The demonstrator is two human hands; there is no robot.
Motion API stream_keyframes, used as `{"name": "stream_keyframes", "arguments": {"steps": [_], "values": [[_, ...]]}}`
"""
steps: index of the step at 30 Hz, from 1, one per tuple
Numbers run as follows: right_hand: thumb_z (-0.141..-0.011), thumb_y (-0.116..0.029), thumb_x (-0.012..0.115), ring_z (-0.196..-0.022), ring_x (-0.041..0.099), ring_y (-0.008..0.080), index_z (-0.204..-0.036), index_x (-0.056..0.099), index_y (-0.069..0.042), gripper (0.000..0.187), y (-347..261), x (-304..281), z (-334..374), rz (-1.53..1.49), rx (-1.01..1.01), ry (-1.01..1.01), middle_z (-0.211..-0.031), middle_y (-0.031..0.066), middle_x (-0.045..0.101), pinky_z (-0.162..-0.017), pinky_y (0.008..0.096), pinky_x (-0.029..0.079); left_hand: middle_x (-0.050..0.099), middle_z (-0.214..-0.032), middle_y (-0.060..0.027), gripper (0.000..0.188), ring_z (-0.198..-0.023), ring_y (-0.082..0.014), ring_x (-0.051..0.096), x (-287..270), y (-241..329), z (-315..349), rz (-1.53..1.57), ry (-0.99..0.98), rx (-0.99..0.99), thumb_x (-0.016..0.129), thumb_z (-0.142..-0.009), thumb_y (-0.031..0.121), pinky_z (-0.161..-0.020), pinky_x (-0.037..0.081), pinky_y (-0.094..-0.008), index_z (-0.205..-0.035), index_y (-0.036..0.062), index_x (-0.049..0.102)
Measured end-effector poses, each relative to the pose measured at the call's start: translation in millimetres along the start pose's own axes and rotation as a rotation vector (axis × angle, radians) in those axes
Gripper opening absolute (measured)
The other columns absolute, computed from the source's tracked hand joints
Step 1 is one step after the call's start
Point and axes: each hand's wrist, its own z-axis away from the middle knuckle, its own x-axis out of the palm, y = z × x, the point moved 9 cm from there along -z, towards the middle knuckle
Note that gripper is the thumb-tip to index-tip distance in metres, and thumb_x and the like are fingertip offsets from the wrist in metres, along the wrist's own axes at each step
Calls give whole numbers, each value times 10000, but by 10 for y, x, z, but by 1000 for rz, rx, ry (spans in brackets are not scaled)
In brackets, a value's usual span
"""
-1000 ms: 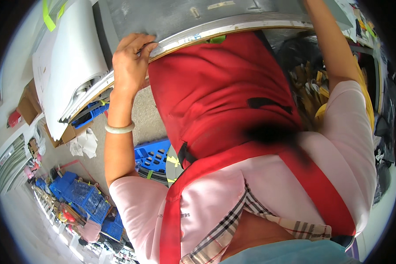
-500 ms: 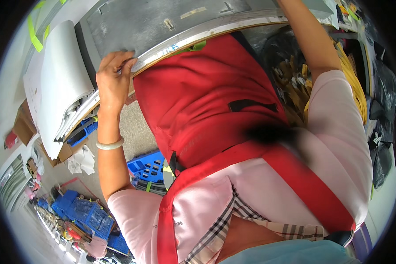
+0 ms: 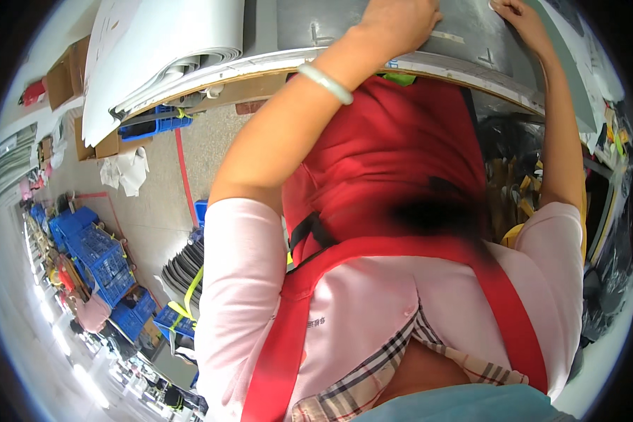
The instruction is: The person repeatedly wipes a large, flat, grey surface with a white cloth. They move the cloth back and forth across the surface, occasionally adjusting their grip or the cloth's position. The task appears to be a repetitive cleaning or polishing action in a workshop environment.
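Observation:
A dark grey flat panel [image 3: 464,46] with small angled corner marks and a pale strip lies on the worktable in front of me. My left hand [image 3: 405,24] is over its middle, fingers curled down; what they hold, if anything, is hidden. Farther right, my right hand [image 3: 522,20] is at the panel's far right part, thumb and finger brought together by a small white spot too little to name. A light bracelet [image 3: 325,83] circles my left wrist. The upper edge of the picture cuts off the far side of the panel.
A thick roll of white sheet [image 3: 169,42] lies on the table's left end, partly past the edge. The table's front edge [image 3: 260,72] runs close before my red apron [image 3: 394,141]. Blue crates [image 3: 98,246] stand on the floor at left; black plastic bags [image 3: 517,137] sit under the table.
My left hand has left the table's front edge and moved right and farther in over the panel. My right hand has come into view. The whole view has turned leftward.

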Motion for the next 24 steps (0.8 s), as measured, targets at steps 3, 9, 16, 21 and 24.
{"name": "stream_keyframes", "arguments": {"steps": [3,9,16,21,24], "values": [[-914,-166,739,-763,553,90,-903,705,-41,131,6,-12,39,-159,7,5,-805,-7,648,-695,269,455,675,-936,-142,166,-864,-360,679,75,17,-25,-37,156,62,625,-958,224,-796,545,-457,-971,82,710],[-952,-158,687,-746,617,103,-965,721,-52,112,-263,16,598,-313,36,128,-841,13,687,-675,265,495,631,-1148,-118,217,-1187,-336,563,31,62,-30,-55,200,31,624,-960,240,-1034,398,-627,-1119,116,702],[-986,-194,688,-864,630,115,-991,701,-33,162,-801,306,1337,56,-161,-51,-932,7,708,-806,268,499,596,-1347,-141,317,-1343,-362,495,66,-10,7,-110,192,-44,586,-981,253,-1143,305,-674,-1255,123,678],[-971,-188,678,-792,644,191,-979,709,-32,158,-911,325,1356,272,-383,39,-878,63,690,-729,325,506,600,-1333,-141,322,-1331,-364,502,47,30,-18,-82,170,-40,587,-983,254,-1136,313,-681,-1265,125,674],[-964,-173,662,-756,637,278,-962,692,-27,149,-1029,364,1372,320,-464,24,-859,111,667,-695,368,509,602,-1325,-141,321,-1322,-360,506,44,13,1,-101,195,-33,588,-983,253,-1133,313,-685,-1264,125,674]]}}
